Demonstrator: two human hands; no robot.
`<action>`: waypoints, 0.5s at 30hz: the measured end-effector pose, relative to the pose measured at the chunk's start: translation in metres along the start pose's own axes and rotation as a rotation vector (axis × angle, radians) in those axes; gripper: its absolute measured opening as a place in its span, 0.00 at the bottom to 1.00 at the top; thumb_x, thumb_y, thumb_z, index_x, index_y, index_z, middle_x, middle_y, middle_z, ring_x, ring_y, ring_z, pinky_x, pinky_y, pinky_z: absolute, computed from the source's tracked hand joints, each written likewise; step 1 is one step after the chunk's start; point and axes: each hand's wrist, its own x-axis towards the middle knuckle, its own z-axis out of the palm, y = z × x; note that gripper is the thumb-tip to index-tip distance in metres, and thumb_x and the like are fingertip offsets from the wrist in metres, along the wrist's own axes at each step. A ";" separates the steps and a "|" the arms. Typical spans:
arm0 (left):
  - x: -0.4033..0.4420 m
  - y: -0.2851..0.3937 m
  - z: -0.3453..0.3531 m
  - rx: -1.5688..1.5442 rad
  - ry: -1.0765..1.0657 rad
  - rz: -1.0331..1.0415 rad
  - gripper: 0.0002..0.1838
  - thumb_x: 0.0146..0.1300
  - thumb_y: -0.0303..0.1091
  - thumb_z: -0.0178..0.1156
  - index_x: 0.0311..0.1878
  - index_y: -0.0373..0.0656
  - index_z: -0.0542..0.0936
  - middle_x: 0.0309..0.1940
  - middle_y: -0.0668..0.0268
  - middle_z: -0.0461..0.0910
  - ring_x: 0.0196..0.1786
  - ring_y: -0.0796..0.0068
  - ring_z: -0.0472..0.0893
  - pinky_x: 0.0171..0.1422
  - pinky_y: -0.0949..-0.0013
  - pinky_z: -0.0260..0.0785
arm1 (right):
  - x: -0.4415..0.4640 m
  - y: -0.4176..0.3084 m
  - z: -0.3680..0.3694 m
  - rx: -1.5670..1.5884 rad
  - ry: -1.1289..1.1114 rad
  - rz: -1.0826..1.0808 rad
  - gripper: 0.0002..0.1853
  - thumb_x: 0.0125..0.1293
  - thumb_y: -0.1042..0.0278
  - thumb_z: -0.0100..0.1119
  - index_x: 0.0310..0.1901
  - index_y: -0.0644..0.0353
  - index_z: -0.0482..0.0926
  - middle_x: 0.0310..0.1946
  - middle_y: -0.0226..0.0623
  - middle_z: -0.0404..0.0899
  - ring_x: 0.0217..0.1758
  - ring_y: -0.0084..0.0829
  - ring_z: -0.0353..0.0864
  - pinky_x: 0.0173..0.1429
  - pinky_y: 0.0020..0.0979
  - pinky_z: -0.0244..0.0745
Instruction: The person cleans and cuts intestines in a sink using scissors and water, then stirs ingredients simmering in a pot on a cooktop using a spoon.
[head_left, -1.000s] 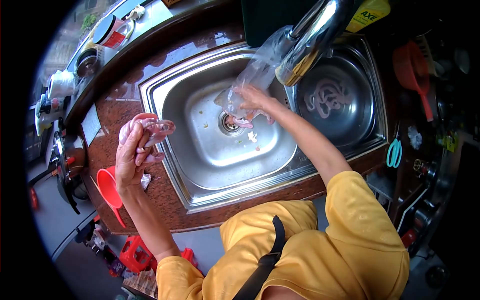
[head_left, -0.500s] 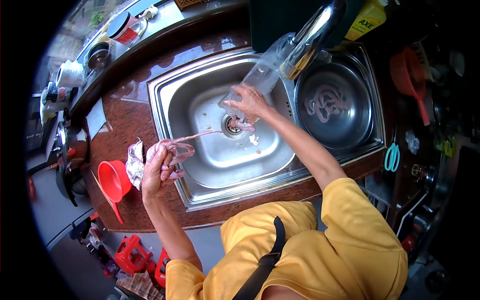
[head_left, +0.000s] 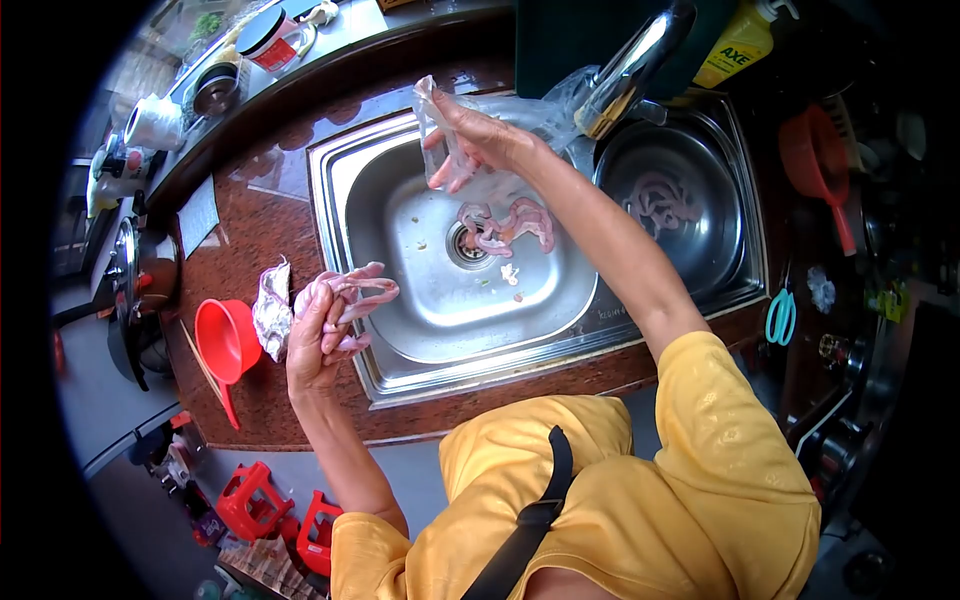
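Observation:
My left hand (head_left: 313,340) is closed around a bunch of pink intestines (head_left: 362,288) at the left rim of the steel sink (head_left: 400,335). Over the far side of the basin, my right hand (head_left: 482,140) grips a clear plastic bag (head_left: 432,118), which stretches back toward the chrome faucet (head_left: 630,75). More pink intestine pieces (head_left: 525,222) lie in the basin beside and partly over the drain (head_left: 468,250). Small pale scraps (head_left: 510,274) dot the sink floor. To the right, a round metal bowl (head_left: 700,250) contains further lengths of intestine (head_left: 662,203).
A crumpled white cloth (head_left: 272,312) and a red plastic dipper (head_left: 228,342) sit left of the sink. Turquoise-handled scissors (head_left: 781,318) and another red dipper (head_left: 815,160) are on the right. A yellow soap bottle (head_left: 738,48) stands behind; red stools (head_left: 252,500) are below.
My right hand has lifted up and left from the drain with the bag, and intestine pieces now lie in the basin. The strand between my left hand and the drain no longer shows.

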 end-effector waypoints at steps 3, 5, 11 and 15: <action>0.003 -0.008 -0.017 -0.022 -0.033 0.002 0.13 0.68 0.40 0.42 0.42 0.40 0.68 0.12 0.77 0.60 0.08 0.94 0.54 0.08 0.88 0.43 | 0.002 -0.002 0.002 -0.001 -0.028 0.040 0.54 0.46 0.19 0.33 0.66 0.52 0.33 0.56 0.61 0.55 0.34 0.48 0.80 0.34 0.43 0.81; 0.006 -0.012 -0.023 -0.037 -0.053 -0.003 0.13 0.68 0.41 0.42 0.41 0.40 0.69 0.11 0.77 0.60 0.07 0.94 0.54 0.08 0.88 0.43 | 0.004 -0.001 0.008 -0.122 0.035 0.124 0.54 0.48 0.21 0.35 0.66 0.52 0.32 0.58 0.61 0.53 0.36 0.50 0.80 0.34 0.42 0.81; 0.010 -0.020 -0.004 -0.002 -0.069 -0.016 0.18 0.68 0.39 0.43 0.50 0.32 0.68 0.12 0.78 0.60 0.07 0.94 0.51 0.07 0.88 0.42 | 0.040 0.078 -0.002 -0.816 0.263 0.091 0.20 0.61 0.53 0.48 0.42 0.63 0.76 0.33 0.45 0.78 0.33 0.37 0.80 0.41 0.36 0.75; 0.017 -0.036 0.003 0.090 0.045 -0.080 0.19 0.66 0.38 0.47 0.52 0.32 0.65 0.15 0.77 0.61 0.09 0.94 0.54 0.08 0.87 0.45 | 0.007 0.074 0.002 -1.159 0.311 -0.064 0.15 0.58 0.59 0.52 0.42 0.60 0.78 0.33 0.49 0.79 0.38 0.42 0.80 0.47 0.41 0.73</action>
